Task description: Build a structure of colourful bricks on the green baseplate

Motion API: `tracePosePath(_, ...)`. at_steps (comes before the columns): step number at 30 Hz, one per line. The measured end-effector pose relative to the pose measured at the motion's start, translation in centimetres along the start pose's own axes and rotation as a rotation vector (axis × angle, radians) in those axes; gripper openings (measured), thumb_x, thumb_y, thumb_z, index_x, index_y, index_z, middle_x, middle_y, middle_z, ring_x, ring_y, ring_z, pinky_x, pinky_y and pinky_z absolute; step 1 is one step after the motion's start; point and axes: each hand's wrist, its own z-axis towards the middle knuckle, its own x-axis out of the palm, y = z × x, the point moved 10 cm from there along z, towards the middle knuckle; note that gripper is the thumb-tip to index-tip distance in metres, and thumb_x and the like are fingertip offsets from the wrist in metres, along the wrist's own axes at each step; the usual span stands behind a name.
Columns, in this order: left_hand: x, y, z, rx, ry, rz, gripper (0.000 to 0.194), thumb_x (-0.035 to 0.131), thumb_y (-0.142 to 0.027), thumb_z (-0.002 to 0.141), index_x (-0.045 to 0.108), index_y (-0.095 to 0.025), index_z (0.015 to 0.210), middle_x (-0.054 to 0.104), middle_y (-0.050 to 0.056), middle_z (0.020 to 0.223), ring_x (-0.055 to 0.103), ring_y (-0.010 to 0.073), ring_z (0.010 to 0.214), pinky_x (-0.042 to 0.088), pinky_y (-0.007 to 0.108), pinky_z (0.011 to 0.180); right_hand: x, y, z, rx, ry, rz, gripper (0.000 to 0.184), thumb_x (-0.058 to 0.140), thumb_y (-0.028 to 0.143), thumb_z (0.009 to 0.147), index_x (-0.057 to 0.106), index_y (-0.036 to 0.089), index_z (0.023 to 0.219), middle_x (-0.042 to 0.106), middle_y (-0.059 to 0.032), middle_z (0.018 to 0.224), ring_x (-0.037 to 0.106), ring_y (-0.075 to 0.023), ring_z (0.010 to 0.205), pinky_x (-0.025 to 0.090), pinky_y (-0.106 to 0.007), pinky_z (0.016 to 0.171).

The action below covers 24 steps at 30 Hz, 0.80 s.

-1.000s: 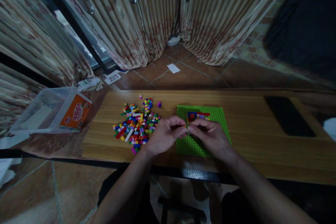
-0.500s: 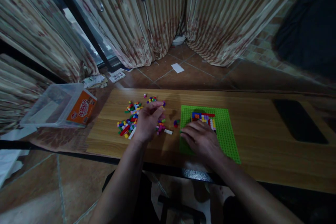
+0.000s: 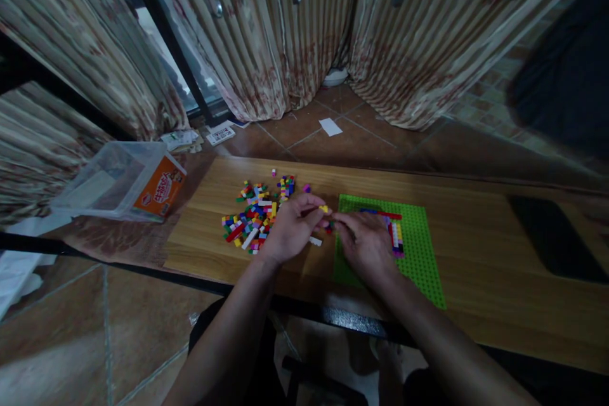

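Observation:
A small yellow toy brick (image 3: 324,209) is pinched between the thumb and forefinger of my left hand (image 3: 294,228). My right hand (image 3: 368,242) has its fingertips together right beside that brick, above the left part of the green baseplate (image 3: 421,254); whether it grips something small is hidden. On the baseplate, partly under my right hand, sits a flat build of coloured bricks (image 3: 396,235), with a long red brick (image 3: 391,216) along its far side. Loose bricks of many colours (image 3: 257,216) lie in a heap left of my left hand.
A wooden table (image 3: 200,228) carries all this. A dark flat slab (image 3: 554,235) lies on its right part. Left of the table, a clear plastic box (image 3: 109,181) with an orange label stands low down. Curtains (image 3: 309,38) hang beyond.
My left hand has moved right, away from the loose bricks, carrying the yellow brick towards my right hand. My right hand has drawn off part of the build. The camera view has shifted slightly.

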Motion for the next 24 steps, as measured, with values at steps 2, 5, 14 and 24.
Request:
tracePosePath(2, 0.8, 0.1, -0.1, 0.02, 0.03, 0.032, 0.01, 0.061, -0.022, 0.081, 0.058, -0.014, 0.087, 0.066, 0.002, 0.081, 0.063, 0.0103, 0.067, 0.048, 0.021, 0.062, -1.3, -1.2, -0.3, 0.083, -0.059, 0.176, 0.024, 0.049, 0.033, 0.094, 0.069, 0.023, 0.103, 0.073, -0.0067, 0.096, 0.065, -0.0224, 0.088, 0.046, -0.038, 0.083)
tracePosePath(5, 2.6, 0.2, -0.4, 0.073, 0.107, 0.119, 0.005, 0.055, -0.016, 0.085, 0.057, -0.014, 0.089, 0.065, 0.001, 0.079, 0.064, 0.0112, 0.07, 0.049, 0.022, 0.065, -1.7, -2.3, -0.7, 0.15, -0.033, 0.385, 0.026, 0.052, 0.038, 0.092, 0.068, 0.023, 0.106, 0.073, -0.0065, 0.1, 0.067, -0.0202, 0.089, 0.05, -0.033, 0.079)
tracePosePath(14, 6.6, 0.3, -1.6, 0.229, 0.239, 0.335, 0.006, 0.052, -0.014, 0.086, 0.057, -0.017, 0.087, 0.066, 0.002, 0.084, 0.065, 0.0141, 0.082, 0.05, 0.024, 0.074, -2.2, -4.5, -2.6, 0.233, 0.147, 0.516, 0.019, 0.06, 0.038, 0.087, 0.072, 0.025, 0.092, 0.073, -0.0016, 0.084, 0.067, -0.0176, 0.077, 0.052, -0.03, 0.071)
tracePosePath(24, 9.0, 2.0, -2.0, 0.286, 0.302, 0.42, 0.005, 0.053, -0.016, 0.084, 0.057, -0.018, 0.086, 0.069, 0.002, 0.082, 0.066, 0.0149, 0.082, 0.05, 0.024, 0.073, -3.0, -6.1, -3.4, 0.254, 0.328, 0.519, 0.015, 0.065, 0.038, 0.083, 0.073, 0.025, 0.087, 0.072, 0.0009, 0.083, 0.066, -0.016, 0.078, 0.051, -0.029, 0.074)
